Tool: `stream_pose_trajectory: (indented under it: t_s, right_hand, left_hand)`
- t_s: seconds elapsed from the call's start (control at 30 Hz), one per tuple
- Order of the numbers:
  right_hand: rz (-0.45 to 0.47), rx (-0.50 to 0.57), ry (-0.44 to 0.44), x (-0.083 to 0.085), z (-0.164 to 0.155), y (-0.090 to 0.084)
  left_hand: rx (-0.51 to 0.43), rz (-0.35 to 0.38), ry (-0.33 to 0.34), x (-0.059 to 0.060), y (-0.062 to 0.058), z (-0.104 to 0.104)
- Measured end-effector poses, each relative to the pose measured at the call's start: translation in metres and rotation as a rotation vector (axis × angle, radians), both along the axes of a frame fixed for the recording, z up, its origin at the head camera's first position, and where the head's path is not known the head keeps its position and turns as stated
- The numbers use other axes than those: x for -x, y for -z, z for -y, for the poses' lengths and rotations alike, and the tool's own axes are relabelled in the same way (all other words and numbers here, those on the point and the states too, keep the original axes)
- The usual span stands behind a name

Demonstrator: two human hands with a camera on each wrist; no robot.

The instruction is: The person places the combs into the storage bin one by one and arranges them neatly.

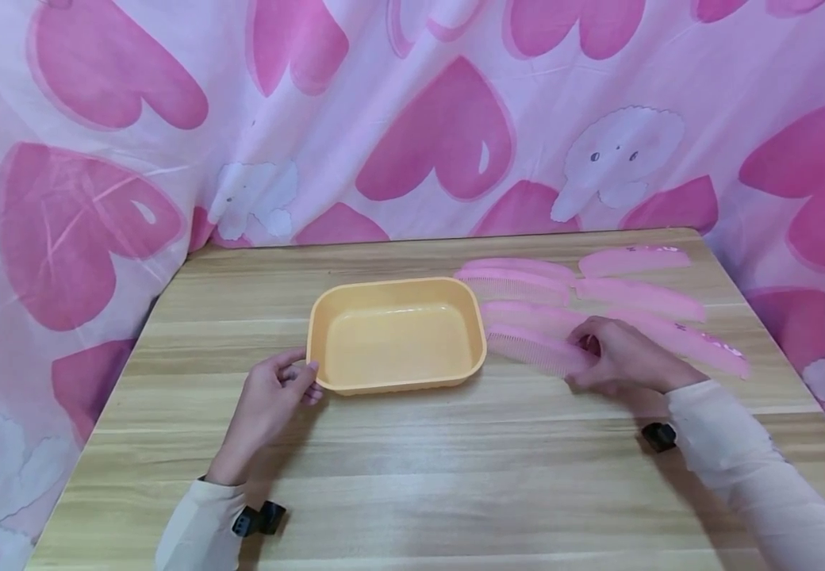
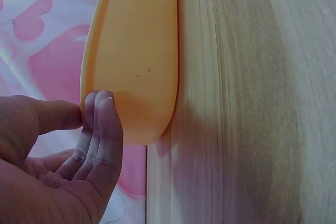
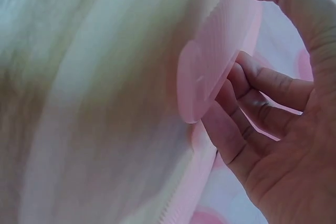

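Note:
A yellow plastic tray (image 1: pixel 397 390) sits on the wooden table, its inside bare. My left hand (image 1: pixel 273 396) pinches the tray's near left corner, thumb at the rim and fingers against the outer wall (image 2: pixel 139 51). Several pink combs lie in rows to the right of the tray. At the right end of the nearest comb (image 1: pixel 537 350), my right hand (image 1: pixel 619 357) curls its fingers along the edge, the thumb on the opposite side. The rounded end of this comb (image 3: pixel 190 85) shows plainly in the right wrist view.
Behind the held comb lie another comb (image 1: pixel 534 315) and a pair of combs (image 1: pixel 516 274) by the tray's far right corner. Farther right are more combs, one with a decorated end (image 1: pixel 723 345). A pink heart-printed curtain (image 1: pixel 441 143) borders the table's back and sides.

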State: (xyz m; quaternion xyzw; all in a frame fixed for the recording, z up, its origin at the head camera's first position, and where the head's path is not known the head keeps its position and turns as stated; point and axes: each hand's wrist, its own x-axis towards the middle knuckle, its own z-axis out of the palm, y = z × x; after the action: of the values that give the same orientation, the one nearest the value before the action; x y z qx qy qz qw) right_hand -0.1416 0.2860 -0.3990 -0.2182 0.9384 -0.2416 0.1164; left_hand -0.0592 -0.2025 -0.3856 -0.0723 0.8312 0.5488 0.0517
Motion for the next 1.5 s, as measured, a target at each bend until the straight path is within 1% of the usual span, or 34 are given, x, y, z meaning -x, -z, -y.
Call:
stream_pose_trajectory:
  t_s: [0.2, 0.3, 0.43, 0.53, 0.63, 0.67, 0.83, 0.9, 1.0, 1.13, 1.3, 1.5]
  right_hand:
    - [-0.067, 0.037, 0.015, 0.0, -0.007, -0.01]
    - [-0.107, 0.026, 0.014, 0.002, -0.009, -0.016]
    - [-0.071, 0.014, 0.04, 0.008, -0.009, -0.027]
    - [0.002, 0.036, 0.052, 0.012, -0.006, -0.038]
    - [0.021, 0.05, 0.039, 0.017, 0.0, -0.047]
    - [0.013, 0.048, 0.029, 0.018, 0.002, -0.05]
    - [-0.088, 0.017, -0.042, 0.03, 0.02, -0.063]
    - [-0.112, 0.005, -0.071, 0.035, 0.03, -0.068]
    - [-0.109, -0.004, -0.087, 0.041, 0.045, -0.074]
    - [-0.107, 0.012, -0.12, 0.05, 0.065, -0.079]
    - [-0.137, 0.006, -0.169, 0.06, 0.086, -0.082]
    - [-0.124, -0.003, -0.193, 0.069, 0.109, -0.083]
  left_hand:
    - [0.003, 0.003, -0.005, 0.0, 0.0, 0.0]
    - [0.005, 0.009, -0.008, 0.0, -0.001, 0.0]
    - [0.009, 0.009, -0.005, 0.001, -0.001, 0.0]
    - [0.01, 0.008, -0.003, 0.001, -0.001, 0.0]
    - [0.01, 0.005, -0.004, 0.001, 0.0, 0.0]
    - [0.01, 0.003, -0.004, 0.001, 0.0, 0.0]
    - [0.014, -0.006, -0.005, 0.0, 0.001, 0.0]
    - [0.015, -0.009, -0.004, 0.0, 0.001, 0.0]
    - [0.012, -0.012, -0.002, 0.0, 0.002, 0.0]
    - [0.005, -0.01, -0.006, 0.0, 0.002, 0.001]
    - [-0.018, -0.025, -0.005, 0.0, 0.002, 0.002]
    - [-0.041, -0.032, 0.0, 0.001, 0.004, 0.001]
